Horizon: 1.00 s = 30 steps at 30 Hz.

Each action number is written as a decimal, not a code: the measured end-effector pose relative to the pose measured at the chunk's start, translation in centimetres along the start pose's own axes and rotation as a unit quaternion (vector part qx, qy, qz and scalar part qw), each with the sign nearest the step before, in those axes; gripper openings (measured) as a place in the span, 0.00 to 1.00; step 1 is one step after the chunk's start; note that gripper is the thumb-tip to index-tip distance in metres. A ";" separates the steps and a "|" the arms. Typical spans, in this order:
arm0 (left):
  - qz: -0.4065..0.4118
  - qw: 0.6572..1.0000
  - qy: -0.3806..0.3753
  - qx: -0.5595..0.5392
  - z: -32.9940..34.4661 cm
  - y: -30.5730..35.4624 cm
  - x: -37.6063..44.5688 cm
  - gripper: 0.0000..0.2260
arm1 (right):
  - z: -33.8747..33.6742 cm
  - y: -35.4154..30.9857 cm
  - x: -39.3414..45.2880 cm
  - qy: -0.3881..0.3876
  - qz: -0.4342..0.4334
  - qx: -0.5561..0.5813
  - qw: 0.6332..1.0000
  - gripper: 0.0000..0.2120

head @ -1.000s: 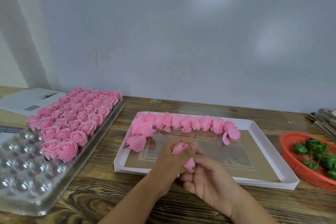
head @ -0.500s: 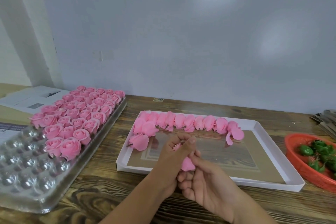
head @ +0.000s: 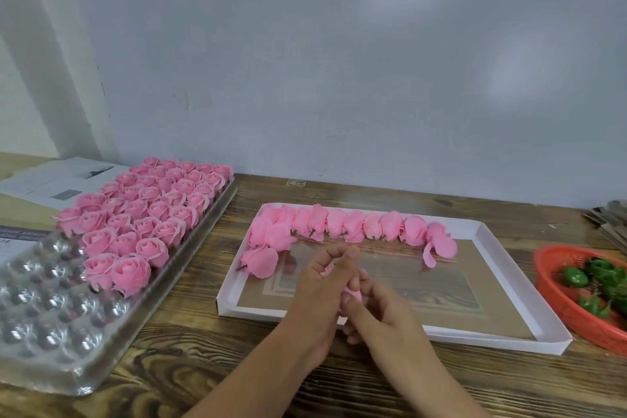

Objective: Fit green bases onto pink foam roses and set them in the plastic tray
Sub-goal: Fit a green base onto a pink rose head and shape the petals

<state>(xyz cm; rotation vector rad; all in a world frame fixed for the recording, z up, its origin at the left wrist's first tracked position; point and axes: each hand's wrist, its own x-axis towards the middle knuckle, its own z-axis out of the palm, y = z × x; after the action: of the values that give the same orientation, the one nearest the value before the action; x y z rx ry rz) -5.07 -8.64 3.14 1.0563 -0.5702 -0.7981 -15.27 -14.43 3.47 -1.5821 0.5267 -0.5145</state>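
One pink foam rose (head: 351, 293) is held between both hands just over the near edge of the white shallow box (head: 488, 341), at the centre of view. The left hand (head: 320, 288) has its grip closed around the rose's upper part; the right hand (head: 380, 312) pinches it from below, most of the flower hidden by fingers. A row of loose roses (head: 353, 226) lies along the box's 12 o'clock edge. At 9 o'clock the clear plastic tray (head: 51, 326) rests on the wooden surface (head: 190, 343), its far cells filled with roses (head: 146, 214). At 3 o'clock an orange basket (head: 556, 305) holds green bases (head: 597, 282).
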 end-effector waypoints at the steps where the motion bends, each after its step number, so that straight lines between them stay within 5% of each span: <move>1: -0.002 1.000 -0.003 -0.006 0.1 0.0 0.0 0.10 | 0.0 -0.1 0.0 -0.019 0.016 0.029 0.999 0.06; 5: -0.021 0.994 -0.033 -0.097 0.0 0.4 -0.2 0.02 | -0.6 -1.1 -0.1 -0.132 0.176 0.248 0.943 0.13; 8: -0.024 0.988 -0.039 -0.148 -0.3 0.4 -0.2 0.02 | -1.2 -1.1 -0.1 -0.178 0.231 0.306 0.906 0.13; 14: -0.015 0.994 0.030 -0.107 0.1 0.5 0.0 0.07 | 0.1 -0.2 0.5 -0.023 0.082 0.085 0.993 0.09; 17: -0.002 0.996 0.030 -0.088 0.3 0.5 -0.1 0.03 | 0.2 0.3 0.2 -0.019 0.016 0.013 1.000 0.08; 24: 0.018 0.991 0.018 -0.129 0.4 0.7 -0.3 0.04 | -0.6 -0.9 -0.1 -0.158 0.190 0.266 0.932 0.15; 30: 0.023 0.993 0.043 -0.108 0.2 0.5 -0.1 0.12 | -0.1 -0.5 0.3 -0.076 0.126 0.112 0.983 0.10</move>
<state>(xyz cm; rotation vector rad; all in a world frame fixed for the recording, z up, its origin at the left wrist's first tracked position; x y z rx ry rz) -5.16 -8.50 3.67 0.8702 -0.4231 -0.7512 -15.04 -14.69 3.94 -1.3059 0.5250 -0.2479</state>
